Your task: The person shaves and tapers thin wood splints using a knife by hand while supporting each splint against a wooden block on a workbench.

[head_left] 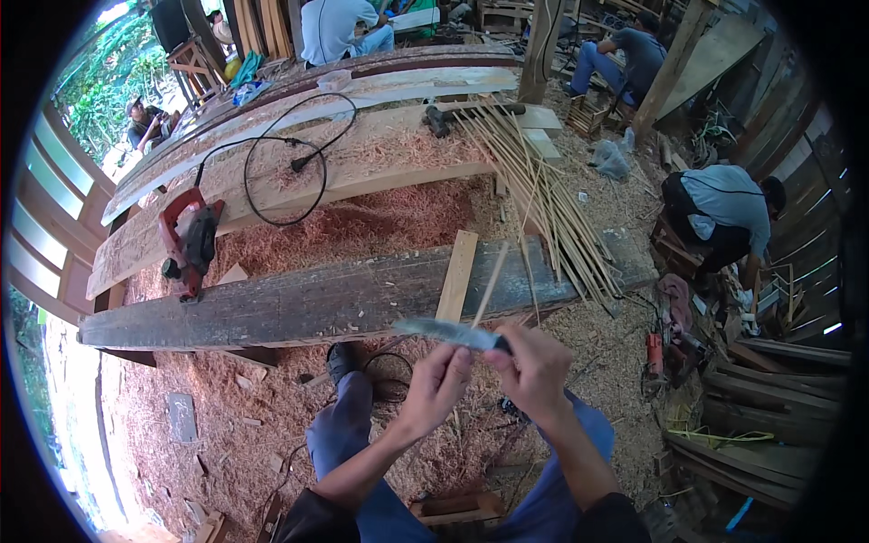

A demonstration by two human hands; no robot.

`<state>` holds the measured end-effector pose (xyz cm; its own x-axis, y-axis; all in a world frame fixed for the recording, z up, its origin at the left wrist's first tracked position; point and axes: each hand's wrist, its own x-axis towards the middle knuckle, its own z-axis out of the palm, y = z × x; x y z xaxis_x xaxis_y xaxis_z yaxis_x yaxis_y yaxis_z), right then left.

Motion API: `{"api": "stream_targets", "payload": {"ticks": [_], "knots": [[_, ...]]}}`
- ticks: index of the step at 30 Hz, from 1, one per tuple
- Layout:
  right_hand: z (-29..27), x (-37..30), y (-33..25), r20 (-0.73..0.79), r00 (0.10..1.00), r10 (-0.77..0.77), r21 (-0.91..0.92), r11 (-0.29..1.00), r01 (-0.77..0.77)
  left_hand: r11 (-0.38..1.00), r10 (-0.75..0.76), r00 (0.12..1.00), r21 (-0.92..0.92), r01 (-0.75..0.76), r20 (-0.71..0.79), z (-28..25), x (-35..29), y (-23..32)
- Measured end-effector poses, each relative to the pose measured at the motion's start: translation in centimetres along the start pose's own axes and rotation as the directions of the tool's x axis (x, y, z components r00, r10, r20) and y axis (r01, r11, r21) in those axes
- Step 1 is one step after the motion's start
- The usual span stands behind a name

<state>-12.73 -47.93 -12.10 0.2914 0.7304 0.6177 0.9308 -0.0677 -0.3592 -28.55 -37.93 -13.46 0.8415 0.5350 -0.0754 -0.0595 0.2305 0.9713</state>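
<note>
In front of me my right hand (536, 369) is closed round the dark handle of a knife (433, 328). Its blade, a little blurred, points left. Close beside it, my left hand (436, 387) is pinched at a thin bamboo strip (491, 281), which slants up and away past the blade. The blade hides where strip and fingers meet. A flat pale wooden slat (459, 271) leans or lies across the dark thick plank (299, 303) just beyond. Several long thin strips (534, 190) are heaped over the plank's right part.
A red power planer (188, 242) with a looped black cord rests at the left. A hammer (441, 119) lies on the farther pale board (371, 145). Wood shavings cover the floor (262, 434). A person (724, 204) crouches at the right, near a red power tool (654, 353); others sit farther back.
</note>
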Motion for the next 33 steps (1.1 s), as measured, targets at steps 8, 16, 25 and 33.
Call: {"api": "stream_targets", "payload": {"ticks": [8, 16, 25, 33], "knots": [[-2.3, 0.2, 2.9, -0.188, 0.903, 0.387, 0.126, 0.921, -0.368, 0.993, -0.103, 0.983, -0.043, 0.111, 0.154, 1.0, -2.1, -1.1], [-0.9, 0.3, 0.2, -0.047, 0.971, 0.233, 0.149, 0.963, -0.224, 0.969, -0.132, 0.989, -0.199, 0.144, 0.070, -0.3, -0.3, -1.6], [0.4, -0.6, -0.9, 0.106, 0.978, 0.178, 0.089, 0.978, -0.187, 0.985, -0.060, 0.998, -0.161, 0.059, -0.005, 0.1, 0.3, -1.6], [0.1, -0.7, -0.7, 0.036, 0.992, 0.120, 0.018, 0.993, -0.121, 0.982, -0.079, 0.997, -0.173, 0.080, 0.011, 0.5, -0.3, -1.0]]}}
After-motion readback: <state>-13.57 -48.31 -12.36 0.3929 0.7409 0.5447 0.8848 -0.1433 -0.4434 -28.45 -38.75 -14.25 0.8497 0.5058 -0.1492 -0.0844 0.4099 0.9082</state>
